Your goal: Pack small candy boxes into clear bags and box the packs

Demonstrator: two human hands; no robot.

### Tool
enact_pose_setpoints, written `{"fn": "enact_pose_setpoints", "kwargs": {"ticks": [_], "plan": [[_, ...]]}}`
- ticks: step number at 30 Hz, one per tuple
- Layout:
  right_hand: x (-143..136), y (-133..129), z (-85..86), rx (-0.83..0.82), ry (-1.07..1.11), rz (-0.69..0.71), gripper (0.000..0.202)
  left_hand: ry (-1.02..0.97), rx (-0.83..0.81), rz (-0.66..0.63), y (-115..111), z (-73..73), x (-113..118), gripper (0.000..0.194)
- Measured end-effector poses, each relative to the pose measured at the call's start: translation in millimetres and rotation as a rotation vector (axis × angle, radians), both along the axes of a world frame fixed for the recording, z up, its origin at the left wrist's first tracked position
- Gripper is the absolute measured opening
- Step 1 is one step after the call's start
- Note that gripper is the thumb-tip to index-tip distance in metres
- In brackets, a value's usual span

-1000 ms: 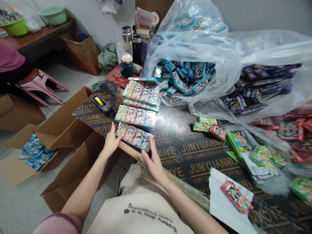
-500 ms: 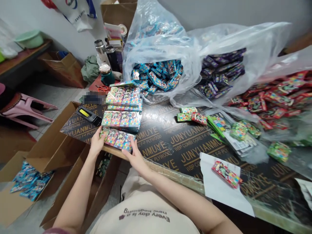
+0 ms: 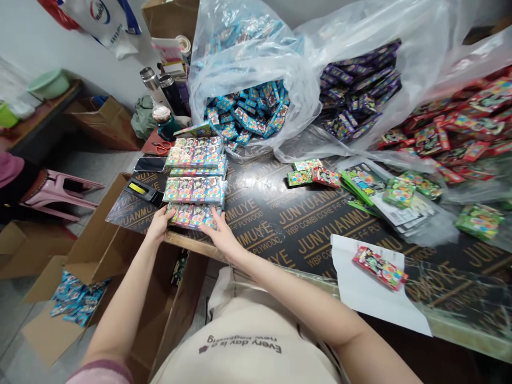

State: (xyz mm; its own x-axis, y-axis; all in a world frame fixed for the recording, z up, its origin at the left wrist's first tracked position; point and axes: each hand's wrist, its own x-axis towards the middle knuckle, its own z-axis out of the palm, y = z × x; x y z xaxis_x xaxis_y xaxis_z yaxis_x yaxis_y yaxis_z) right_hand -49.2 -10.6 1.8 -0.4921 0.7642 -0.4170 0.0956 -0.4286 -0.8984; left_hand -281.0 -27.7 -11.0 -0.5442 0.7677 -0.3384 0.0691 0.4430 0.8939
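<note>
A row of small colourful packets [image 3: 191,216] lies at the table's front edge, gripped at its two ends. My left hand [image 3: 160,223] is closed on the left end, and my right hand [image 3: 219,230] holds the right end with its thumb on top. Directly behind it stand more stacked rows of the same packets [image 3: 193,190], reaching back to further rows [image 3: 194,153]. A black tape-like tool with a yellow strip [image 3: 138,188] lies left of the stacks, with a dark phone [image 3: 150,164] behind it.
Plastic bags hold blue packets [image 3: 256,114], purple packets [image 3: 360,96] and red packets [image 3: 460,128]. Green and red boxes [image 3: 314,175] lie mid-table. A red packet [image 3: 378,266] rests on white paper [image 3: 360,296]. Cardboard boxes [image 3: 98,250] and a pink stool [image 3: 60,186] stand left.
The held row has moved back against the stacked rows, both hands still on it. The whole view has shifted slightly.
</note>
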Motion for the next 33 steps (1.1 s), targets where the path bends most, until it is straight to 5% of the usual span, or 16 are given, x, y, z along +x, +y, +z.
{"fn": "enact_pose_setpoints", "kwargs": {"ticks": [8,17,23,28,33], "plan": [[4.4,-7.4,-3.9,-0.008,0.014,-0.024,0.089,0.338,0.06,0.04,-30.2,-6.0,-4.0,0.051],[10.2,-0.6,-13.9,0.118,0.045,-0.003,0.076,0.38,0.16,0.058,-7.7,-17.1,13.3,0.052],[56.2,-11.6,-10.5,0.277,0.02,0.024,0.065,0.603,0.225,0.133,-24.4,6.2,25.0,0.056],[102.9,-24.8,-19.7,0.463,-0.11,0.08,0.041,0.957,0.315,-0.019,-14.6,34.4,59.5,0.06],[114.3,-30.8,-26.4,0.548,-0.127,0.16,0.038,1.037,0.285,-0.166,6.4,48.9,74.9,0.068]]}}
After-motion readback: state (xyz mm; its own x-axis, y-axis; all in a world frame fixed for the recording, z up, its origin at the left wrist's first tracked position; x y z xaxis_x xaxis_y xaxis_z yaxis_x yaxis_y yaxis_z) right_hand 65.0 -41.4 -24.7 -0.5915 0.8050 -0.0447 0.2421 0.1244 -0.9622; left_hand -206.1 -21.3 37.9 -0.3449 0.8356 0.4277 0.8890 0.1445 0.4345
